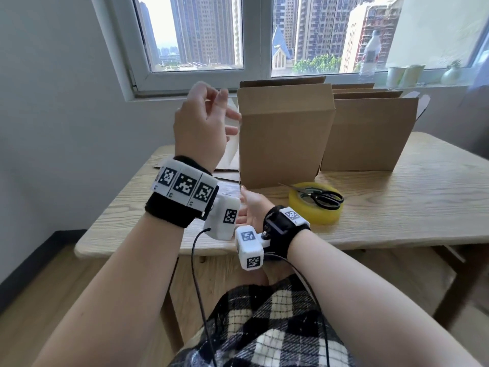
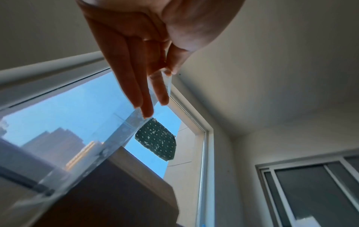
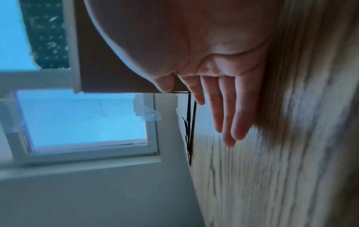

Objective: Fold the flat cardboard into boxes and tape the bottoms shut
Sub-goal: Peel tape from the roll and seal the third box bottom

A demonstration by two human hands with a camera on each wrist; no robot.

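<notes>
A folded cardboard box (image 1: 283, 139) stands upright on the wooden table (image 1: 397, 207). My left hand (image 1: 209, 115) is raised beside its upper left corner. In the left wrist view, the left hand (image 2: 167, 73) pinches the end of a clear tape strip (image 2: 120, 135) between thumb and fingers. The strip runs down along the box (image 2: 108, 192). My right hand (image 1: 248, 207) sits low at the box's bottom left corner. Its fingers are straight in the right wrist view, where the right hand (image 3: 213, 107) has its thumb against the box (image 3: 108, 73) edge.
A yellowish tape roll (image 1: 312, 215) lies right of my right hand with black scissors (image 1: 322, 198) on top. A second folded box (image 1: 370, 133) stands behind on the right. Flat cardboard (image 1: 225, 172) lies left of the box. Cups (image 1: 404, 74) and a bottle (image 1: 370, 54) stand on the windowsill.
</notes>
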